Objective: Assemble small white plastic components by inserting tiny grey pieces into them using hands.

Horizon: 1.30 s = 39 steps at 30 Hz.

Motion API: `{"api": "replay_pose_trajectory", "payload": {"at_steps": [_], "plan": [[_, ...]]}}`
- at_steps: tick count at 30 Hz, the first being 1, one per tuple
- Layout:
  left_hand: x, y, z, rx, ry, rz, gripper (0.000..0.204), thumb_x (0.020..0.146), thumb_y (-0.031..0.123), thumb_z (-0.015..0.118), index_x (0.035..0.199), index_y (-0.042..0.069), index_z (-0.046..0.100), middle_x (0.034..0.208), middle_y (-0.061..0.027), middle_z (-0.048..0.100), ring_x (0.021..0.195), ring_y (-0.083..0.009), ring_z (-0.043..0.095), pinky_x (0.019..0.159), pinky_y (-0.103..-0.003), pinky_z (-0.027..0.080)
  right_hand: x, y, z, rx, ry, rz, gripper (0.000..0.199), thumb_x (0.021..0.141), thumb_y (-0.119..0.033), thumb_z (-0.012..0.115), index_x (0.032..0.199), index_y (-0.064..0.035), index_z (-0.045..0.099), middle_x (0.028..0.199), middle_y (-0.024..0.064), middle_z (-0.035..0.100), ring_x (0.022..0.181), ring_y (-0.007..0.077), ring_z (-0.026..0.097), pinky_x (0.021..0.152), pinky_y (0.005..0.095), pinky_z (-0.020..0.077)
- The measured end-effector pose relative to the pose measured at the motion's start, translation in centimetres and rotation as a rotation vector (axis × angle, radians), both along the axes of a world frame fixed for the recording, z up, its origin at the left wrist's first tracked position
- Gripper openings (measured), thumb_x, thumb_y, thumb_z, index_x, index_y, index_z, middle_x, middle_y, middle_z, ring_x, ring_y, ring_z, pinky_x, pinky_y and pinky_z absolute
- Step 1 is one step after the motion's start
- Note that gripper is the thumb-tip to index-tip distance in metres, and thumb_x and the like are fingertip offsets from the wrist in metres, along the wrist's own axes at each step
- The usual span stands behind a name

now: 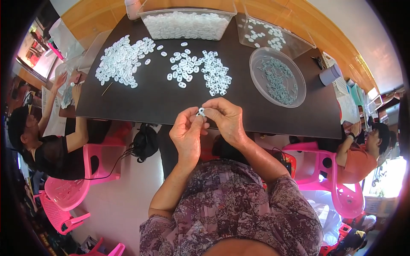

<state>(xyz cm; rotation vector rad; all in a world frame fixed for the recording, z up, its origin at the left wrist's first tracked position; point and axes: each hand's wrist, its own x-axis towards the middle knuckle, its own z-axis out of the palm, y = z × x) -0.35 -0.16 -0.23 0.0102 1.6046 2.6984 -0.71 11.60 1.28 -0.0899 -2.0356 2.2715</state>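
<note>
Hands meet at the near edge of the dark rectangular bench (145,102). Left hand (186,132) is raised, its fingertips pinching a small white plastic ring piece (201,112); right hand (226,119) closes on the same piece from the other side, fingers curled. The piece sits between both thumbs, equally near each; its long axis is too small to tell. Beyond the hands lie scattered white ring pieces (196,68); beyond-right, a clear round plastic bowl (261,57) of grey-green parts.

At twelve o'clock on my dark surface (153,102) stands a clear bin (187,23) of white pieces; at two, a round bowl (277,77); pink chairs (92,164) at eight.
</note>
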Motion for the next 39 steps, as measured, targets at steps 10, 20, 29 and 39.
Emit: {"api": "replay_pose_trajectory", "payload": {"at_steps": [10, 20, 29, 39], "plan": [[-0.3, 0.3, -0.4, -0.002, 0.041, -0.005, 0.021, 0.087, 0.004, 0.059, 0.104, -0.007, 0.057, 0.078, -0.0087, 0.062, 0.062, -0.0129, 0.059, 0.051, -0.024, 0.051, 0.2, 0.2, -0.8, 0.175, 0.181, 0.014, 0.011, 0.087, 0.003, 0.052, 0.093, 0.0028, 0.062, 0.090, 0.0059, 0.056, 0.073, 0.0092, 0.057, 0.065, 0.0228, 0.0487], [-0.6, -0.1, 0.3, 0.062, -0.046, 0.000, 0.017, 0.086, -0.004, 0.055, 0.103, -0.007, 0.059, 0.085, -0.0097, 0.063, 0.067, -0.0123, 0.061, 0.057, -0.022, 0.050, 0.2, 0.2, -1.1, 0.441, 0.338, 0.018, 0.021, 0.081, 0.006, 0.057, 0.101, 0.0018, 0.061, 0.096, 0.0078, 0.055, 0.073, 0.0112, 0.057, 0.062, 0.0218, 0.0495], [-0.2, -0.1, 1.1, 0.076, -0.118, -0.017, 0.018, 0.087, 0.002, 0.057, 0.103, -0.007, 0.060, 0.091, -0.0114, 0.064, 0.075, -0.0146, 0.062, 0.063, -0.025, 0.053, 0.2, 0.6, -1.5, 0.620, 0.568, -0.053, 0.037, 0.068, 0.010, 0.065, 0.103, -0.0016, 0.062, 0.094, 0.0073, 0.058, 0.075, 0.0147, 0.054, 0.060, 0.0242, 0.0468], [-0.1, -0.4, -0.2, 0.014, 0.004, -0.010, 0.015, 0.087, 0.001, 0.058, 0.100, -0.006, 0.062, 0.086, -0.0084, 0.063, 0.069, -0.0122, 0.057, 0.059, -0.025, 0.049, 0.9, 0.5, -1.9, 0.463, 0.454, -0.002, 0.031, 0.076, 0.012, 0.060, 0.105, 0.0015, 0.061, 0.098, 0.0098, 0.054, 0.069, 0.0127, 0.060, 0.059, 0.0227, 0.0498]]}}
